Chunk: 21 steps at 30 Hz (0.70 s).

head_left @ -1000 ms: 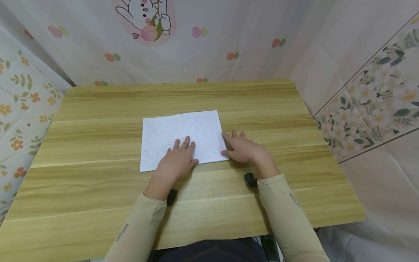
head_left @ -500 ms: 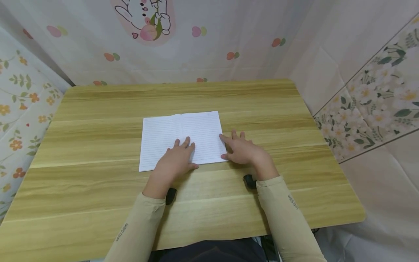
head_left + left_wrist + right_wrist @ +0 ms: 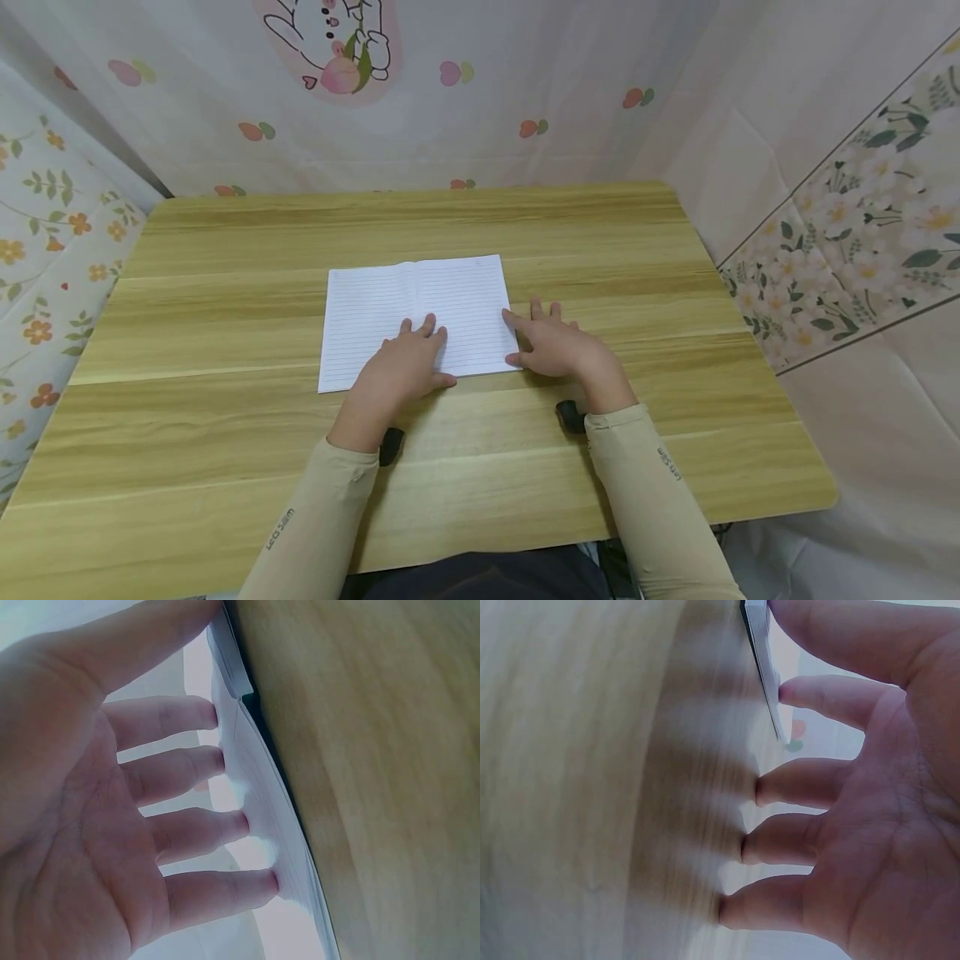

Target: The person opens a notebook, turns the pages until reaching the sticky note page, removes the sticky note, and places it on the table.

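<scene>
An open notebook (image 3: pixel 465 300) with ruled white pages lies flat on the wooden table, its spine fold running down the middle. My left hand (image 3: pixel 397 367) rests on the lower part near the fold, fingers spread; in the left wrist view its fingertips (image 3: pixel 238 823) press on the page while the thumb reaches the near edge. At the right page's outer edge is my right hand (image 3: pixel 558 343), with thumb and index finger on the paper. The right wrist view shows its other fingers (image 3: pixel 780 838) touching the wood beside the notebook (image 3: pixel 769 667).
The wooden table (image 3: pixel 225 467) extends well beyond the notebook on all sides. A patterned curtain (image 3: pixel 570 67) hangs behind its far edge, with floral cloth (image 3: pixel 45 275) at the left. Small black devices are strapped under both wrists.
The right index finger has shifted slightly left, from the edge onto the right page. The left hand stays nearly in place, and the notebook has barely moved.
</scene>
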Each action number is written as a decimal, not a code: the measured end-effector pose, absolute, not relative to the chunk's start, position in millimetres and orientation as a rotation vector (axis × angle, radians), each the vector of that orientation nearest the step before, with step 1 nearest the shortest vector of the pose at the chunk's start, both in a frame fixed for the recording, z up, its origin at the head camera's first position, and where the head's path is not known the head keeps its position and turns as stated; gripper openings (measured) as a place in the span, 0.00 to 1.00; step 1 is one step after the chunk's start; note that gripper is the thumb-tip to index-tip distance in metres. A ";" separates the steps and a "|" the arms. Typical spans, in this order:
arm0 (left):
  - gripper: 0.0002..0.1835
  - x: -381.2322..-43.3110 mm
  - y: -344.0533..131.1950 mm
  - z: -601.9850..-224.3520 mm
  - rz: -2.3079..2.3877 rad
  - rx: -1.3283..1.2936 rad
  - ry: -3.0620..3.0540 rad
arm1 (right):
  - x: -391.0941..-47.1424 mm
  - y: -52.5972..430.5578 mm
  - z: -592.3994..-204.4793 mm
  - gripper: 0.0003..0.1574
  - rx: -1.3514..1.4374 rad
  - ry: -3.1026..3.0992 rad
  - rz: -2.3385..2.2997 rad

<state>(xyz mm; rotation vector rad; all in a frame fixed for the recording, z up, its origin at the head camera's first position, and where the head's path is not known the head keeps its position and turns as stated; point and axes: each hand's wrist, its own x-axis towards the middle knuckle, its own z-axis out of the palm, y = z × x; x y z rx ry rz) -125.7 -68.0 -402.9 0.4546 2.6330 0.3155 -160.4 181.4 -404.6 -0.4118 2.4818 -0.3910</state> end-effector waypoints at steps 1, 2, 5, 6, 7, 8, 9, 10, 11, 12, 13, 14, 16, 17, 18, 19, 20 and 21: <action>0.46 -125.6 -67.9 -402.9 0.316 0.454 2.633 | -160.4 181.4 -404.7 0.50 -0.411 2.483 -0.390; 0.45 -125.6 -67.7 -403.0 0.313 0.456 2.634 | -160.4 181.3 -404.8 0.50 -0.411 2.483 -0.391; 0.45 -125.7 -67.4 -403.0 0.311 0.452 2.632 | -160.2 181.2 -404.9 0.50 -0.411 2.484 -0.390; 0.45 -125.7 -67.3 -403.0 0.309 0.451 2.632 | -160.1 181.1 -404.9 0.50 -0.410 2.485 -0.390; 0.45 -125.9 -67.2 -403.2 0.307 0.450 2.632 | -160.1 181.0 -404.8 0.50 -0.407 2.486 -0.389; 0.45 -126.0 -67.2 -403.1 0.306 0.448 2.631 | -160.1 180.9 -404.8 0.50 -0.406 2.486 -0.389; 0.45 -126.3 -67.2 -403.4 0.307 0.446 2.629 | -160.2 180.8 -404.9 0.50 -0.404 2.486 -0.388; 0.45 -126.5 -67.2 -403.6 0.308 0.444 2.627 | -160.3 180.7 -404.9 0.50 -0.401 2.486 -0.388; 0.45 -126.6 -67.2 -403.6 0.309 0.444 2.627 | -160.4 180.5 -404.9 0.50 -0.399 2.485 -0.389; 0.45 -126.7 -67.3 -403.8 0.312 0.443 2.625 | -160.6 180.3 -405.0 0.50 -0.397 2.484 -0.388; 0.45 -126.7 -67.2 -404.0 0.314 0.443 2.625 | -160.7 180.1 -405.1 0.50 -0.395 2.483 -0.388; 0.45 -126.7 -67.3 -404.1 0.316 0.443 2.625 | -160.8 179.9 -405.1 0.51 -0.394 2.482 -0.387; 0.45 -126.6 -67.4 -404.3 0.320 0.445 2.626 | -160.7 179.7 -405.3 0.51 -0.392 2.481 -0.384; 0.45 -126.5 -67.4 -404.2 0.322 0.445 2.626 | -160.7 179.5 -405.5 0.51 -0.392 2.481 -0.382; 0.46 -126.5 -67.4 -404.2 0.327 0.443 2.625 | -160.7 179.4 -405.8 0.51 -0.392 2.481 -0.379; 0.46 -126.5 -67.3 -403.9 0.332 0.440 2.623 | -160.8 179.2 -406.1 0.51 -0.392 2.483 -0.376; 0.47 -126.5 -67.3 -403.5 0.337 0.436 2.621 | -160.8 179.1 -406.3 0.51 -0.392 2.485 -0.373; 0.48 -126.6 -67.1 -403.2 0.341 0.434 2.620 | -160.9 178.7 -406.6 0.51 -0.392 2.487 -0.370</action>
